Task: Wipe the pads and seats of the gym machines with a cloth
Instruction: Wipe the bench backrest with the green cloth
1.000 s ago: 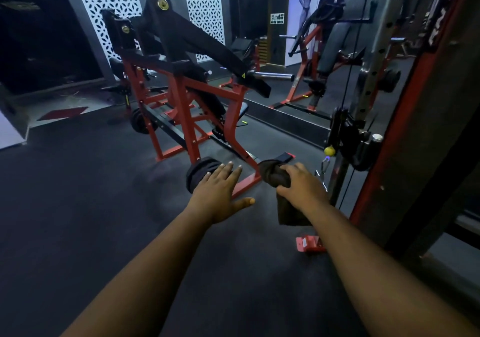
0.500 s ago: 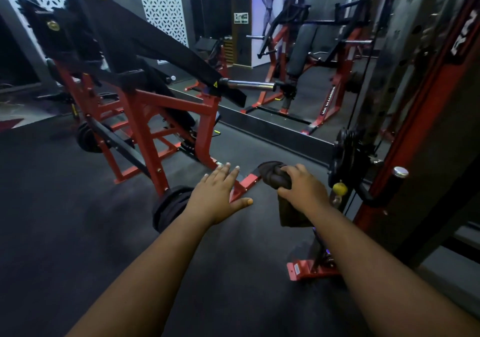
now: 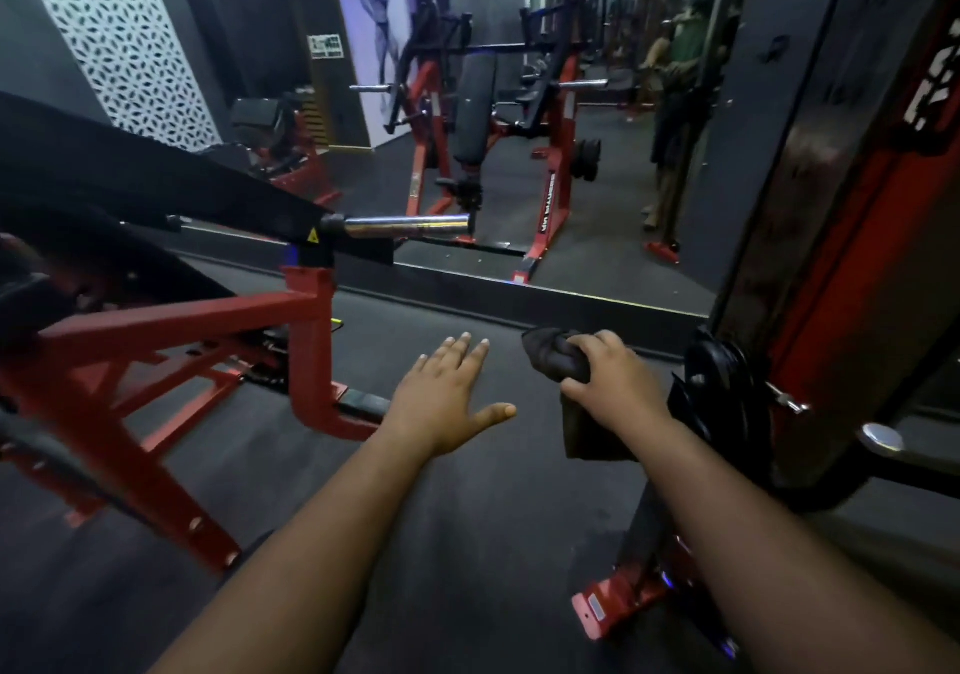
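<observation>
My right hand grips a dark cloth that bunches out past the knuckles and hangs below the fist. My left hand is held out flat in the air beside it, fingers straight and spread, holding nothing. Both hands hover over the dark rubber floor. A red and black plate-loaded machine stands at my left, its black arm ending in a chrome sleeve. Farther ahead is another red machine with a black upright back pad.
A tall red and black rack column with a weight plate and a chrome peg stands close on my right. Its red foot lies on the floor. A low dark ledge crosses ahead. A person stands far back.
My view has advanced and swung right: the red machine slid left and nearer, the far machine with the back pad came closer. Both hands kept their pose, cloth still gripped.
</observation>
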Demonstrator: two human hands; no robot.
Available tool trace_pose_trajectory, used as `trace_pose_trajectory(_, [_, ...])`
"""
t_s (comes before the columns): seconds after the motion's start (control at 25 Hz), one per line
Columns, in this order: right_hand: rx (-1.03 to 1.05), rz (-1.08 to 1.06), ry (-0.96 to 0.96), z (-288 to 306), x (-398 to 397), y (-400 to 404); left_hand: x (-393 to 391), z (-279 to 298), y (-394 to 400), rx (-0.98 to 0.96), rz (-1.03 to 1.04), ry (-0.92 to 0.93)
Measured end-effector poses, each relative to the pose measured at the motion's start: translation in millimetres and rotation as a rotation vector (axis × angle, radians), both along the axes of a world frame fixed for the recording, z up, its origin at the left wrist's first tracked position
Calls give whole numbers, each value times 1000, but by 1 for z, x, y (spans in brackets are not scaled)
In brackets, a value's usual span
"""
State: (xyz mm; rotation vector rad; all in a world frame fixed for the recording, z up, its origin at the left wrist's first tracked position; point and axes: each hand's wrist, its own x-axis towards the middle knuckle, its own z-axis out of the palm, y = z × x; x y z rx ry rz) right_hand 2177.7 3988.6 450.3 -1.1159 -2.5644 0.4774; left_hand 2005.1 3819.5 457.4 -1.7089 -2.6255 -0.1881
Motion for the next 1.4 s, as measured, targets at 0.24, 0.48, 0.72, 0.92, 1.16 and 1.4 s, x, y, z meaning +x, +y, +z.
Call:
trace_pose_trajectory(0.24, [-28,-66,32,-11,-83,108,-84,-1,119,-38,-39,-1])
trace_pose_trajectory(0.48, [-21,-126,32,-2,-175,217,-177,12,236,7,-65,-5])
trace_pose_trajectory(0.72, [31,-193,56,11,-267,323,-285,28,358,102,-151,11])
trace_pose_trajectory(0.92, [68,-208,26,38,-338,404,-371,45,453,70,-196,-25])
trace_pose_trajectory(1.16, [101,-172,-7,36,-416,522,-452,40,564,52,-173,-78])
trace_pose_trajectory(1.4, [83,25,7,11,-518,660,-527,20,662,52,13,-70])
